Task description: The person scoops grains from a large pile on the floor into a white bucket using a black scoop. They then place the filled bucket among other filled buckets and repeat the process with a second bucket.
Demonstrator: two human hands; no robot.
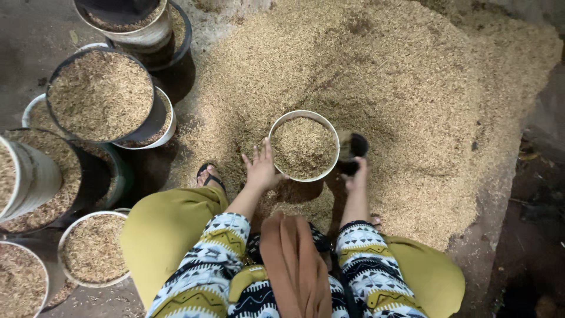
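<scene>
Left hand (pixel 261 169) spread flat against the rim of the white bucket (pixel 304 145), brimful of loose husk and bedded in the husk pile (pixel 412 88), right hand (pixel 355 176) clenched on a small dark scoop (pixel 354 148) — bulky, probably light, spill-prone, best gripped two-handed at the rim.

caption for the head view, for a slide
Left hand steadies a husk-filled bucket on a husk pile; right hand holds a dark scoop beside it.

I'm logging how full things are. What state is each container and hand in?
Bucket: full of husk, set in the heap.
Scoop: held over the heap.
Left hand: open, fingers on the bucket's rim.
Right hand: shut on scoop.
Side pots: filled, stacked.
</scene>
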